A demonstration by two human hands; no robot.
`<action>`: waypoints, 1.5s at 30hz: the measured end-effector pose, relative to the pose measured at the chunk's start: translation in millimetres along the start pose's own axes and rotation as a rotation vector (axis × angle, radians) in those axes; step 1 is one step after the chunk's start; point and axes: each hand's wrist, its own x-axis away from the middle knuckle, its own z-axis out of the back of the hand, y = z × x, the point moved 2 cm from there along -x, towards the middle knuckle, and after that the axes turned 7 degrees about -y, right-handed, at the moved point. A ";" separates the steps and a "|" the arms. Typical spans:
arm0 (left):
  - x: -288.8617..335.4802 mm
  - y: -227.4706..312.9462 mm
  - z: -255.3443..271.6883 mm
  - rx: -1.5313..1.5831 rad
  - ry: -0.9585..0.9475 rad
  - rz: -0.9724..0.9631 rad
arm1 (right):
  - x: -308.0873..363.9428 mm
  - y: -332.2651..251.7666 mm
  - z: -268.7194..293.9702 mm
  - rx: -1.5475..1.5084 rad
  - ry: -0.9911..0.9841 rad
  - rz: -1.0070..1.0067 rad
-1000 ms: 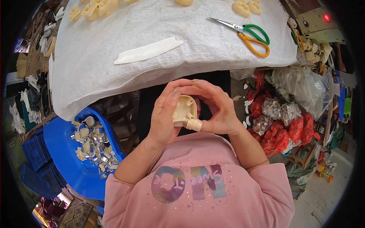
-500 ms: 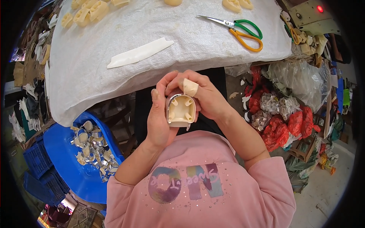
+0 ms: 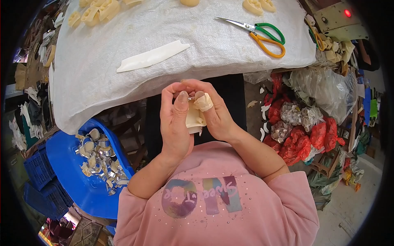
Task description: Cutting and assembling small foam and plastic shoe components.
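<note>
In front of my chest, both hands are closed around a cream, U-shaped hollow plastic piece (image 3: 194,119) with a shiny rim. My left hand (image 3: 174,121) wraps its left side, the thumb lying over its upper part. On the other side, my right hand (image 3: 219,119) grips it, with a cream wrap (image 3: 203,102) around the thumb. The two thumbs nearly meet and hide much of the piece; its lower edge shows between my palms. Beyond my hands, a white curved strip (image 3: 154,56) lies on the white-covered table (image 3: 213,53).
Scissors (image 3: 262,36) with green and orange handles lie at the table's right. Cream molded pieces (image 3: 98,12) sit along its far edge. At my left, a blue basin (image 3: 65,164) holds several silvery, cream-backed pieces (image 3: 98,156). Red and clear plastic bags (image 3: 303,127) are heaped at my right.
My hands have closed in over the U-shaped piece, and its hollow side is now mostly covered. Both thumbs have come down onto its upper part.
</note>
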 end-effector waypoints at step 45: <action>8.9 2.3 7.4 -0.012 -0.138 0.003 | 10.6 -10.3 0.4 -0.122 -0.050 -0.162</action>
